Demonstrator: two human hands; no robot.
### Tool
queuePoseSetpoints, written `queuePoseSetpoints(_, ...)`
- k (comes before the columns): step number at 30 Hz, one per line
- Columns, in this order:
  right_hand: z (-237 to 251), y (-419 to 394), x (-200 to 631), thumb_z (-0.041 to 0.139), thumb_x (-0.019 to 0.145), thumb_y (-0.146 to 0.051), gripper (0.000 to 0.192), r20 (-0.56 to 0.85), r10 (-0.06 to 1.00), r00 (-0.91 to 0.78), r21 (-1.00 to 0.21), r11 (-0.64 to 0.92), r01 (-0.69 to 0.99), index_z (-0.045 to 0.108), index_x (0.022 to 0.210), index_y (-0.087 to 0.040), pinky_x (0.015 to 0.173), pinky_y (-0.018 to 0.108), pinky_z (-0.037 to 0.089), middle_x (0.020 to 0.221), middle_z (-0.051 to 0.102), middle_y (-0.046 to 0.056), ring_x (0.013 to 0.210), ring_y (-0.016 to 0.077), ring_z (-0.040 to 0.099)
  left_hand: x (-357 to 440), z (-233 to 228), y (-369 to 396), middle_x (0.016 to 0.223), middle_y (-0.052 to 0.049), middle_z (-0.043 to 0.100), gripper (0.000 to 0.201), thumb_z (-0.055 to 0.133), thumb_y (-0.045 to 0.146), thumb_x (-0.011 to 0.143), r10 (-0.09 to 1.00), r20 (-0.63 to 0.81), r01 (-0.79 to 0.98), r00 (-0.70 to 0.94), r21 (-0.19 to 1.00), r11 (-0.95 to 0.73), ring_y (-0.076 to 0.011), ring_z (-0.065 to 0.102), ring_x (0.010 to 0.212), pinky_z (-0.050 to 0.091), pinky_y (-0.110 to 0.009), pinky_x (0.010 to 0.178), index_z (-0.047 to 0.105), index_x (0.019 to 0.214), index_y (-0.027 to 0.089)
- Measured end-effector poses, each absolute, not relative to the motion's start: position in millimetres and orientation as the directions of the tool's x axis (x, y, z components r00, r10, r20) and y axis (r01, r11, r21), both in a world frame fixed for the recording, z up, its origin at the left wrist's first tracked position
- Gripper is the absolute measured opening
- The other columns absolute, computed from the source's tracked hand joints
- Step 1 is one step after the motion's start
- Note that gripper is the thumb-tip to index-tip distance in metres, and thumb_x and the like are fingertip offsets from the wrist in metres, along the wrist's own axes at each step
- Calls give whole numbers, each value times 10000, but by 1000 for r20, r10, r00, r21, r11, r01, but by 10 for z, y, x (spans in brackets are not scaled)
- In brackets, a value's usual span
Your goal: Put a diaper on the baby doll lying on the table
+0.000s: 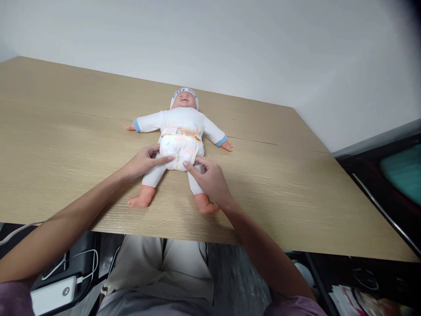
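1. Lying on its back near the middle of the desk [296, 210], the doll [183, 131] has its head toward the wall, arms spread and legs pointing at the desk's near edge.
2. Judging by its look, the doll is light, with a soft stuffed trunk under white cloth and firmer plastic hands and feet; it should not slip on the wood grain.
3. The diaper [180, 149] around the doll's hips looks thin, crinkly and easily creased, so its leg edges and its printed waistband are the sensible places to take hold, rather than the padded middle.
4. The left hand [144, 161] lies against the diaper's edge above one doll thigh, forefinger stretched flat along the hem, other fingers loosely curled; it presses rather than grips.
5. The right hand [210, 175] sits at the opposite leg opening, forefinger and thumb brought close together at the diaper's lower rim; whether they actually pinch fabric I cannot tell.
6. Below the desk's near edge, a white power bank [54, 295] with cables rests to the left of the person's lap.
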State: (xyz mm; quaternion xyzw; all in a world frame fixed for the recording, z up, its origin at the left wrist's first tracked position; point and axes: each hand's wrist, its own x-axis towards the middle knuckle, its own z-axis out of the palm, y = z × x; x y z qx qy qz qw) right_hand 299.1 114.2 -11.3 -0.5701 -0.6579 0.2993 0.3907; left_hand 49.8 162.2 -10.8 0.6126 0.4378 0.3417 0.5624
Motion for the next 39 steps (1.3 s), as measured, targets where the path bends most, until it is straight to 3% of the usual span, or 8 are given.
queuePoseSetpoints(5,-146,1153,2942,723,971,-585,438,191,980,-47,-869,191,456,584,750,-233,767,316,413,778,555,-30,775,173,489,503,-80,1608,1391,-145,807,626,905,599,877,922,-81,169,379,985,17,-329,754,1205,569,-438,1012,812,1327,175)
queuePoseSetpoints(9,-156,1165,2923,703,973,-612,408,146,988,-48,-920,153,360,667,843,-226,795,312,442,855,632,-11,838,190,539,511,-71,1602,1377,-136,810,646,904,622,865,926,-81,187,368,982,12,-335,749,1210,565,-434,1009,805,1320,174)
queuePoseSetpoints(16,-157,1173,2968,747,926,-682,465,6,999,-43,-978,15,209,595,841,-251,614,307,306,732,471,-45,682,157,380,482,-54,1622,1318,-139,830,634,914,630,866,901,-189,34,390,981,191,-317,766,1168,585,-406,981,811,1296,177)
queuePoseSetpoints(20,-174,1155,3004,712,987,-642,483,137,990,26,-915,116,386,537,763,-252,647,322,329,722,430,-45,687,161,368,471,-57,1629,1274,-138,840,628,895,647,881,894,-226,3,387,970,244,-302,776,1106,598,-396,935,812,1293,179)
queuePoseSetpoints(25,-238,1195,3019,760,951,-587,372,327,938,114,-815,219,537,731,858,-228,862,377,486,1040,619,50,872,200,547,430,-14,1682,1267,-119,841,585,903,635,870,868,-189,49,458,981,187,-323,763,1197,593,-453,1065,822,1264,211)
queuePoseSetpoints(32,-54,1029,3490,727,985,-651,471,13,992,-129,-855,78,513,840,1249,-278,745,360,490,968,703,27,757,196,562,49,233,1711,1333,-121,804,524,854,637,901,866,-177,275,468,960,48,-359,708,1301,557,-510,1110,813,1275,272)
queuePoseSetpoints(35,-6,1142,3853,667,1025,-669,490,9,994,-107,-810,70,583,835,1274,-282,769,377,516,951,758,35,776,222,618,-99,219,1848,1368,-133,748,563,794,648,931,943,-38,469,332,874,-130,-344,673,1267,532,-504,1102,755,1321,244)
queuePoseSetpoints(39,-142,1799,4111,702,972,-616,558,404,915,11,-511,216,832,764,1337,-199,1056,530,538,1266,761,172,1137,356,688,-53,76,2330,1510,-190,626,662,777,585,917,940,262,789,217,521,-328,-411,500,1425,398,-571,1224,637,1432,193)
